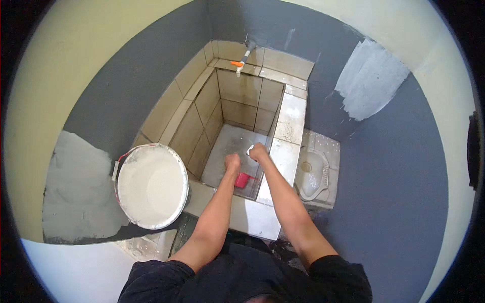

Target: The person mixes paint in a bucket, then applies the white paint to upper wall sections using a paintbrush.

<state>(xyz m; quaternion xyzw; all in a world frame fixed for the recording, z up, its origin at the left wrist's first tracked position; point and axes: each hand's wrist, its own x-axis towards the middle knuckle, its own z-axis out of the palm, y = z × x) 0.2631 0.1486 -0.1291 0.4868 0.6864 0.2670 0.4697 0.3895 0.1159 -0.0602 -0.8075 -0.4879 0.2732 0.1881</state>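
Observation:
Both my arms reach down into a tiled water basin [190, 138]. My right hand [258, 152] is closed on a small white object [249, 150], mostly covered by the fingers, so its kind cannot be made out. Beside it on the left, my left hand [232, 162] is curled into a fist. Whatever that fist may hold is hidden. A red water dipper [242, 180] lies low in the basin, just below and between my hands, its handle pointing right. The basin's bottom [221, 143] looks pale and cloudy.
A faucet with an orange handle [237, 64] juts over the basin's far rim. At left stands a large white bucket [152, 187], its inside coated white. A squat toilet [311, 174] is set right of the basin's wide tiled ledge [286, 155]. Grey walls [389, 166] enclose the space.

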